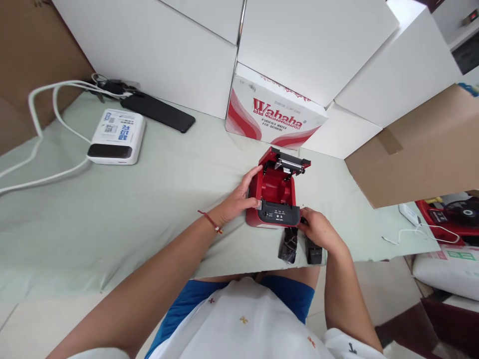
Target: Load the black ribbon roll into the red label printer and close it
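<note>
A small red and black thermal printer (277,192) sits on the covered table with its lid (286,162) raised, showing an empty red paper bay. My left hand (241,199) grips its left side, thumb on the front edge by the black button panel (279,214). At the printer's right front corner is my right hand (316,227), fingers curled round a small dark piece that I cannot make out. Just in front of the printer lie a bundled black cable in clear wrap (288,247) and a black power adapter (314,253), close to my right wrist.
A Wahaha water carton (275,112) stands behind the printer against white cabinets. To the left are a white device (118,137) with white cables and a long black object (159,110). A large cardboard box (415,144) stands at the right. The table's front edge is near my lap.
</note>
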Demonstrator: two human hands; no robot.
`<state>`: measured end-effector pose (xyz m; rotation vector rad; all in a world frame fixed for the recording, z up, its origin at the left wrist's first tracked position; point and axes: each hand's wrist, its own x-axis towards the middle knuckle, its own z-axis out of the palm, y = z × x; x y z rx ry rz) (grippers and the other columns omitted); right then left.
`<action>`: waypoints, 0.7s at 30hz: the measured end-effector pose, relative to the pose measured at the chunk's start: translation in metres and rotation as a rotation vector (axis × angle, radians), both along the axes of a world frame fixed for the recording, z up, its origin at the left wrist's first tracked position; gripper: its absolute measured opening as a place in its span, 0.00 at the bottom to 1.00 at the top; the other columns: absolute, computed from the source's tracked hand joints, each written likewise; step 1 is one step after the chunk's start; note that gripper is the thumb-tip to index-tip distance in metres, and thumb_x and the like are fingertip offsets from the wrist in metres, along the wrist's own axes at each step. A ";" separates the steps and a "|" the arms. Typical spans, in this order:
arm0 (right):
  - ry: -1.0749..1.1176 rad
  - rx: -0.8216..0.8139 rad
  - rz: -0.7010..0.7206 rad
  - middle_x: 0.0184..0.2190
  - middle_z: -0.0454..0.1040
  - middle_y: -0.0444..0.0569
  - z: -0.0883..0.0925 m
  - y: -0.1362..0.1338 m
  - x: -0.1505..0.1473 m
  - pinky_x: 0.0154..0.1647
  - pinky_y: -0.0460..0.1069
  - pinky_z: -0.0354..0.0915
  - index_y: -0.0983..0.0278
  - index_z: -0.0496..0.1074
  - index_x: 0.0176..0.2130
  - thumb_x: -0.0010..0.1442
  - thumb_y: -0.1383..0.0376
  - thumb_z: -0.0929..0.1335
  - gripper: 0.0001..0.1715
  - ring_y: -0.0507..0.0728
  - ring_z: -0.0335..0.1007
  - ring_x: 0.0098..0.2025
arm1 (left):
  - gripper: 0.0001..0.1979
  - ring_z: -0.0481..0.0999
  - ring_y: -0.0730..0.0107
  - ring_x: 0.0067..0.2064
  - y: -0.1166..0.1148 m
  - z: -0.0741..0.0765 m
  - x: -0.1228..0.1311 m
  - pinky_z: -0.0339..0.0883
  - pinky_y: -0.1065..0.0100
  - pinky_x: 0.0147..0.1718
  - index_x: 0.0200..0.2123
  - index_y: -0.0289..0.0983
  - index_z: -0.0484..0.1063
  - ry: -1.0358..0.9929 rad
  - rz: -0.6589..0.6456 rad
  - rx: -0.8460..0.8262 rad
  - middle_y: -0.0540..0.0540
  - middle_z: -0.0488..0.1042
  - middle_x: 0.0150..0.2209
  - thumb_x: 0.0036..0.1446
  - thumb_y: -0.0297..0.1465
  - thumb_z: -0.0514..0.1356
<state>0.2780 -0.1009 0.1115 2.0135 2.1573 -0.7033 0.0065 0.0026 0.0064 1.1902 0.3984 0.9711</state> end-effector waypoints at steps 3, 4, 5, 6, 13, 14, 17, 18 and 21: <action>0.107 -0.105 0.134 0.50 0.83 0.51 0.029 -0.009 0.004 0.52 0.53 0.73 0.59 0.81 0.54 0.64 0.70 0.70 0.20 0.60 0.80 0.49 | 0.53 0.54 0.40 0.78 -0.001 0.003 -0.002 0.47 0.38 0.77 0.77 0.52 0.48 0.048 -0.017 0.005 0.47 0.54 0.78 0.52 0.31 0.67; 0.167 -0.138 0.189 0.51 0.83 0.50 0.043 -0.012 0.006 0.51 0.52 0.74 0.57 0.81 0.54 0.65 0.68 0.70 0.19 0.59 0.80 0.49 | 0.53 0.55 0.40 0.77 -0.001 0.005 -0.003 0.48 0.38 0.77 0.77 0.52 0.48 0.055 -0.017 0.005 0.47 0.55 0.78 0.52 0.32 0.67; 0.220 -0.136 0.222 0.51 0.83 0.49 0.059 -0.013 0.007 0.50 0.52 0.74 0.55 0.80 0.55 0.68 0.65 0.69 0.18 0.59 0.80 0.48 | 0.53 0.55 0.40 0.77 -0.002 0.005 -0.003 0.48 0.37 0.76 0.77 0.52 0.48 0.056 -0.017 0.006 0.47 0.55 0.77 0.52 0.32 0.66; 0.259 -0.110 0.245 0.50 0.83 0.49 0.073 -0.014 0.006 0.50 0.52 0.75 0.55 0.80 0.56 0.70 0.63 0.69 0.17 0.58 0.80 0.48 | 0.53 0.55 0.40 0.77 -0.002 0.005 -0.003 0.48 0.37 0.76 0.77 0.53 0.47 0.051 -0.013 0.008 0.47 0.55 0.77 0.52 0.32 0.66; 0.127 0.242 0.136 0.50 0.81 0.51 0.083 0.033 -0.049 0.40 0.51 0.72 0.59 0.77 0.59 0.70 0.61 0.68 0.20 0.55 0.76 0.35 | 0.54 0.47 0.43 0.80 0.001 -0.003 0.001 0.41 0.42 0.78 0.78 0.54 0.47 0.030 0.031 0.073 0.50 0.48 0.80 0.51 0.31 0.67; 0.047 0.252 0.132 0.51 0.81 0.53 0.076 0.043 -0.060 0.44 0.52 0.72 0.60 0.77 0.59 0.69 0.64 0.68 0.21 0.57 0.77 0.39 | 0.54 0.45 0.44 0.80 0.001 -0.004 0.001 0.40 0.42 0.79 0.78 0.54 0.47 0.034 0.042 0.084 0.50 0.47 0.80 0.51 0.31 0.67; -0.176 0.213 0.157 0.51 0.81 0.58 0.057 0.068 -0.083 0.49 0.54 0.70 0.65 0.77 0.57 0.67 0.69 0.67 0.21 0.64 0.78 0.50 | 0.56 0.41 0.44 0.81 0.001 0.000 0.001 0.37 0.42 0.79 0.78 0.53 0.45 0.046 0.060 0.105 0.50 0.45 0.81 0.50 0.31 0.67; -0.231 0.183 0.172 0.51 0.82 0.60 0.054 0.074 -0.089 0.49 0.54 0.69 0.66 0.77 0.57 0.67 0.69 0.66 0.21 0.66 0.78 0.51 | 0.56 0.41 0.44 0.81 0.001 0.002 0.001 0.38 0.42 0.79 0.78 0.53 0.45 0.053 0.060 0.104 0.50 0.45 0.81 0.50 0.31 0.67; -0.331 0.087 0.223 0.51 0.83 0.61 0.050 0.085 -0.097 0.46 0.53 0.68 0.66 0.78 0.56 0.66 0.71 0.66 0.21 0.66 0.79 0.50 | 0.56 0.41 0.44 0.81 0.000 0.007 0.000 0.37 0.42 0.79 0.79 0.52 0.44 0.075 0.058 0.094 0.49 0.44 0.81 0.49 0.30 0.66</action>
